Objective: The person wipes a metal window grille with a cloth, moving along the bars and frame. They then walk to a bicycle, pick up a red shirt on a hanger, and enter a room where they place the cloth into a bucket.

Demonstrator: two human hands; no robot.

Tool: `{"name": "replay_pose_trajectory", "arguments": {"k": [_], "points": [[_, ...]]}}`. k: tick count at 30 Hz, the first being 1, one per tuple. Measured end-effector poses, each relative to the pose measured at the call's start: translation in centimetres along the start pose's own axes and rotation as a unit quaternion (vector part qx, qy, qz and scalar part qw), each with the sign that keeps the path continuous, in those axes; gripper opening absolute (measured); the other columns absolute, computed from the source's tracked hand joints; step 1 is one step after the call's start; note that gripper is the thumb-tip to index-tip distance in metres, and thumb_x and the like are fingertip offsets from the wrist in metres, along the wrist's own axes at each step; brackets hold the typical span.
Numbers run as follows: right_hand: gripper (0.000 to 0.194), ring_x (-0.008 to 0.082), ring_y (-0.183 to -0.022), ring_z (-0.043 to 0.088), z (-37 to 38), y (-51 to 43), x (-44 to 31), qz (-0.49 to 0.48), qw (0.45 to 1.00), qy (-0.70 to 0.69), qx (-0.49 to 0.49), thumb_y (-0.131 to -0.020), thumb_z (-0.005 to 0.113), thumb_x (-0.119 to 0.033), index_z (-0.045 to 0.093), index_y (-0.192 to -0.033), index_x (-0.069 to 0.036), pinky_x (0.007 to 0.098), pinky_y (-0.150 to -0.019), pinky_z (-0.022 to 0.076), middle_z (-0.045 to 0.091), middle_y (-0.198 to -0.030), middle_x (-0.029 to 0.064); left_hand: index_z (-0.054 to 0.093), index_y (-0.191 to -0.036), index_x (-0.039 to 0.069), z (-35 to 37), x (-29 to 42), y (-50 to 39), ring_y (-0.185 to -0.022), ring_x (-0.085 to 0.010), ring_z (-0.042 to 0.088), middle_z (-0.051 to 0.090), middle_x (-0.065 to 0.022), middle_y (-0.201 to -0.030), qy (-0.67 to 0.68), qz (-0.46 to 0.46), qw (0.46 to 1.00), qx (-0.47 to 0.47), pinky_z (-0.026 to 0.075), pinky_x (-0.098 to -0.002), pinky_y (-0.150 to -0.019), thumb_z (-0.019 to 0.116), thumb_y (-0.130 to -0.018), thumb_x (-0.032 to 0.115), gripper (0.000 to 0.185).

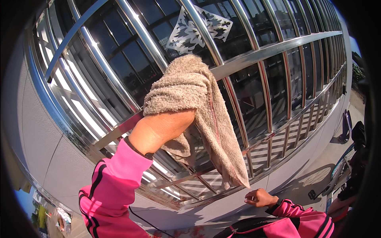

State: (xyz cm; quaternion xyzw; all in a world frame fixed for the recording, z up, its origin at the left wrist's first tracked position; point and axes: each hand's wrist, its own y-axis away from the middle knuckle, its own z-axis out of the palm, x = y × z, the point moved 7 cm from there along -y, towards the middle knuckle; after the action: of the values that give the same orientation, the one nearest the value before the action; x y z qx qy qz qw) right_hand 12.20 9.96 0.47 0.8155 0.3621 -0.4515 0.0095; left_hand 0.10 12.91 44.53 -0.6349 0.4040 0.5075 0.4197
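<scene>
A beige terry towel (190, 86) is draped over my left hand (163, 125), which grips it around a metal bar of the window guard. The fingers are hidden under the cloth. One long end of the towel hangs down to the right, and a shorter fold dangles below the wrist. Polished steel bars (202, 31) run past the towel, joined by a flat metal crossbar (250, 56). My right hand (259, 197) is lower right, just off the hanging towel's tip, its fingers loosely curled with nothing visible in them.
Behind the bars, a white cut-paper decoration (199, 29) shows at the dark window glass. A pale wall (232, 205) runs beneath the guard. At right, a bicycle (333, 187) stands on the pavement, and farther along is a person's leg (345, 128). A dark cable (148, 223) hangs below.
</scene>
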Motion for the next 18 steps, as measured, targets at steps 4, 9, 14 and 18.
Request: {"name": "replay_pose_trajectory", "arguments": {"k": [4, 9, 14, 18], "points": [[0.025, 0.0271, -0.061, 0.065, -0.9, 0.7, 0.0, 0.014, 0.999, 0.018, 0.025, -0.085, 0.069, -0.025, 0.069, -0.093, -0.002, 0.0358, -0.054, 0.0494, 0.067, -0.075, 0.0151, 0.057, -0.113, -0.006, 2.7, -4.0, -6.1, -0.089, -0.0378, 0.062, 0.062, -0.0265, -0.097, 0.561, -0.163, 0.801, -0.128, 0.048, -0.0428, -0.081, 0.044, -0.1, 0.034, 0.045], [0.026, 0.0254, -0.06, 0.066, -0.2, 2.0, -0.4, 0.037, 0.999, -0.033, 0.006, -0.086, 0.069, -0.025, 0.068, -0.095, -0.001, 0.0344, -0.055, 0.05, 0.067, -0.076, 0.0161, 0.057, -0.114, -0.006, 1.6, -2.9, -5.2, -0.088, -0.0393, 0.062, 0.063, -0.025, -0.103, 0.483, -0.115, 0.852, -0.167, 0.048, -0.0443, -0.084, 0.04, -0.101, 0.027, 0.039], [0.026, 0.027, -0.062, 0.066, 0.3, 2.0, -0.5, 0.015, 0.999, -0.023, -0.021, -0.087, 0.069, -0.025, 0.068, -0.095, -0.001, 0.0349, -0.056, 0.0509, 0.067, -0.077, 0.0165, 0.056, -0.122, 0.001, -3.1, -0.6, 0.4, -0.113, -0.0362, 0.055, 0.057, -0.0205, -0.121, 0.238, -0.088, 0.966, 0.041, 0.044, -0.0423, -0.097, 0.048, -0.089, 0.007, 0.035], [0.026, 0.0283, -0.061, 0.065, -0.6, 1.4, -0.6, -0.01, 1.0, -0.003, -0.014, -0.086, 0.069, -0.025, 0.068, -0.094, -0.001, 0.0355, -0.055, 0.0502, 0.067, -0.076, 0.0163, 0.053, -0.124, 0.0, -1.0, -1.1, -2.4, -0.105, -0.0368, 0.058, 0.058, -0.0206, -0.116, 0.241, -0.072, 0.968, -0.015, 0.046, -0.0411, -0.092, 0.048, -0.091, 0.009, 0.035]]}}
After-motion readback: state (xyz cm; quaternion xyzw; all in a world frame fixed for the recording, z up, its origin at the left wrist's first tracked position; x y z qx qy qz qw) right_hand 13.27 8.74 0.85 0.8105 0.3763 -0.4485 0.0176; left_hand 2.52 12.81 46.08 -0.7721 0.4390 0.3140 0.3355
